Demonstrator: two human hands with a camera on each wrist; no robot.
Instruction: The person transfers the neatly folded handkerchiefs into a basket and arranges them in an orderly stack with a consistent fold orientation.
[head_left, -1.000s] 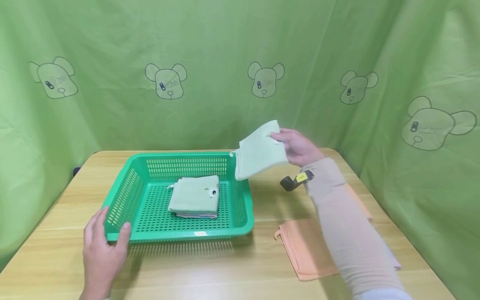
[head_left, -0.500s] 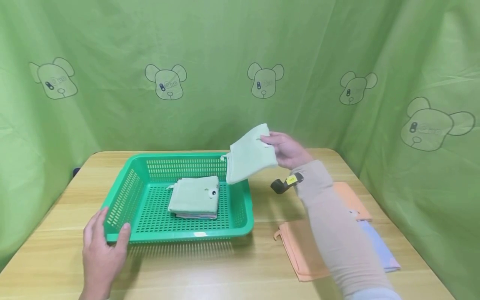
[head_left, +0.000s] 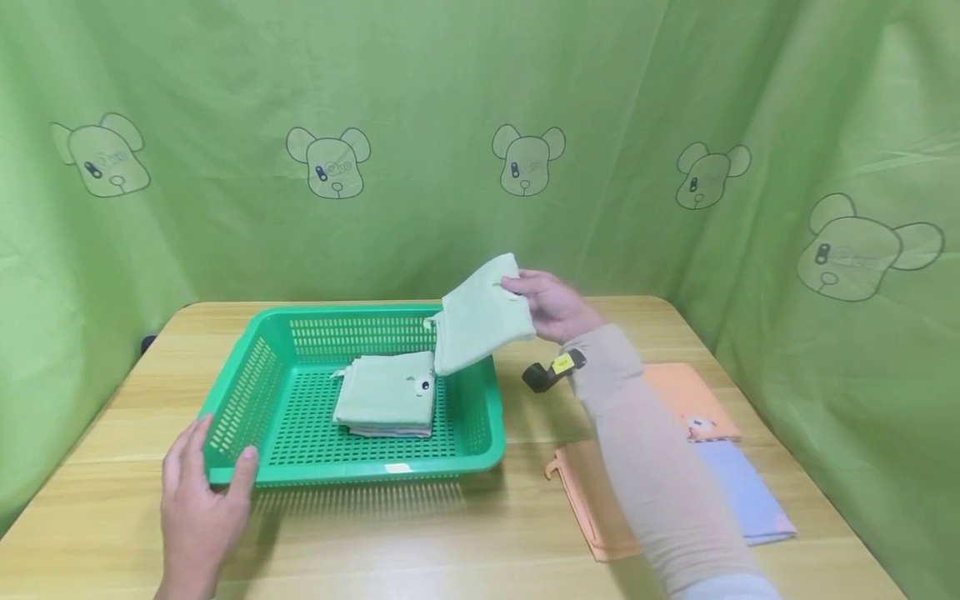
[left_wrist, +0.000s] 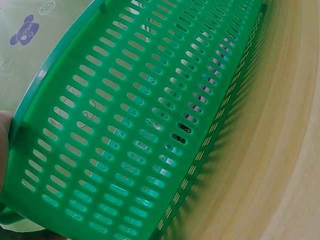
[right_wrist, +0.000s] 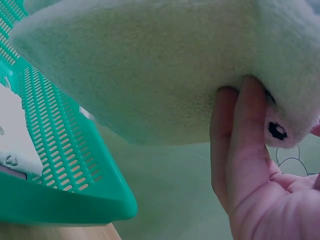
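A pale green folded towel (head_left: 483, 317) with a small hanging loop is held up over the right rim of the green basket (head_left: 450, 468). My right hand (head_left: 553, 307) pinches it by its right side; the right wrist view shows two fingers (right_wrist: 245, 145) against its plush underside, beside a stitched black eye. In the basket lies a stack of folded towels (head_left: 386, 392), pale green on top, with pinkish edges below. My left hand (head_left: 202, 504) grips the basket's front left corner, thumb over the front rim. The left wrist view is filled mostly by the basket's slotted wall (left_wrist: 125, 125).
On the table's right side lie an orange folded towel (head_left: 588, 508) partly under my forearm, another orange towel (head_left: 690, 400) and a blue towel (head_left: 742, 492). A green curtain (head_left: 427, 225) with bear prints hangs behind the wooden table (head_left: 390, 542).
My right hand has carried the pale green towel left and slightly down, toward the stack in the basket. More of the orange and blue towels shows beside the forearm. The left hand keeps its place.
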